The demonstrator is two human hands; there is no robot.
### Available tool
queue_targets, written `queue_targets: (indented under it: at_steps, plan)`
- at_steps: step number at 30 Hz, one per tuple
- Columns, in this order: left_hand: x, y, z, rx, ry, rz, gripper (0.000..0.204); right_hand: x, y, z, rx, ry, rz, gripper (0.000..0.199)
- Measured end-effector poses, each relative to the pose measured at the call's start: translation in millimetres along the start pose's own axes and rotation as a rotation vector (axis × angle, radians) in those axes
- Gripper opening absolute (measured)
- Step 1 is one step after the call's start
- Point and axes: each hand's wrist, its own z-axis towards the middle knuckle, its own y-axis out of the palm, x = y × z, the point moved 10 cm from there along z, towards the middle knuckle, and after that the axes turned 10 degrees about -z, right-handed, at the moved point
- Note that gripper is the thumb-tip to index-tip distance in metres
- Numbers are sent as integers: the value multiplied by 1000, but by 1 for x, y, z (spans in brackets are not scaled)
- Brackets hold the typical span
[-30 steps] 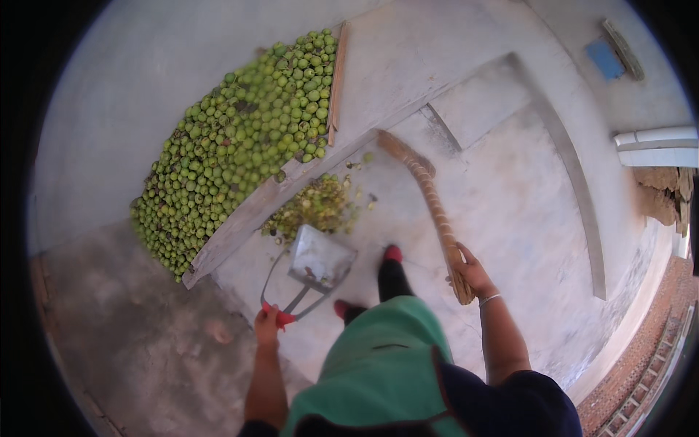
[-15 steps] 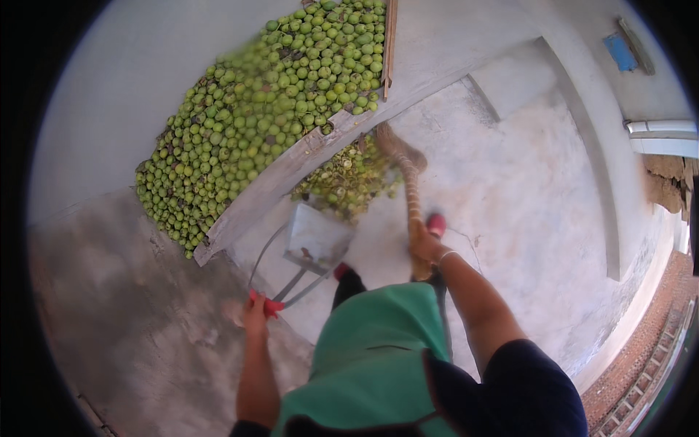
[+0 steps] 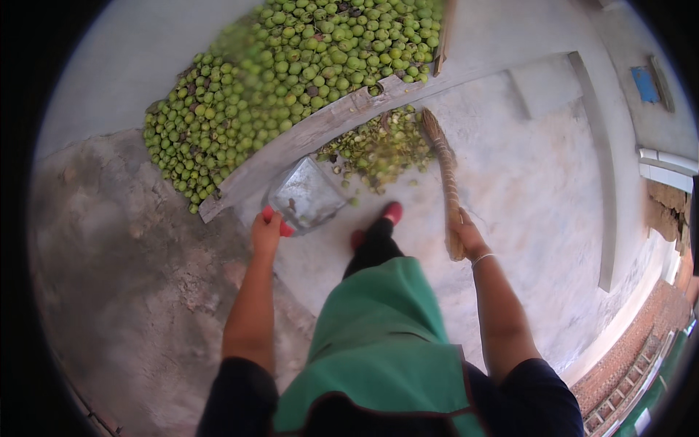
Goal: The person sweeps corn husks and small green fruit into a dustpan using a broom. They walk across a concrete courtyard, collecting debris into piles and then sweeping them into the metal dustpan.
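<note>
My left hand (image 3: 263, 234) is closed around the red handle of a metal dustpan (image 3: 304, 191). A few dark and green bits lie in the grey pan. In my right hand (image 3: 469, 234) I grip the wrapped handle of a straw broom (image 3: 445, 164). The broom's bristle end points away from me, beside a low heap of cut green husk pieces (image 3: 386, 146) on the concrete. The pan's far edge is near the left side of that heap, with several loose pieces between them.
Behind a long wooden board (image 3: 291, 149) rises a big pile of round green fruits (image 3: 313, 65). A narrow plank (image 3: 445, 36) stands at its right end. A low concrete curb (image 3: 597, 146) runs along the right. Far lower right lies a ladder (image 3: 630, 390).
The dustpan has turned and come closer to upright in my left hand. The broom has swung right, away from the husk heap. My feet have shifted.
</note>
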Motion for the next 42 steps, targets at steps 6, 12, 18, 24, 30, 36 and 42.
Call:
queue_targets:
  at_steps: [6,12,18,24,30,36,42]
  plan:
    - [43,11,6,-6,-12,-87,32,-3,2,3,64,-2,52,78]
    - [47,9,12,-71,30,207,29,-21,3,3,-32,-2,29,77]
    - [48,-7,3,-160,-120,42,24,-18,-8,6,-14,34,3,77]
    - [1,-5,10,-85,-235,70,26,-12,-2,12,-15,4,5,79]
    - [60,41,5,-39,-12,249,33,-9,12,19,-36,141,150,84]
    - [88,80,-3,-46,-131,56,34,-27,33,42,-114,63,113,87]
    - [94,92,12,-43,67,184,33,-8,39,55,-43,4,-250,97]
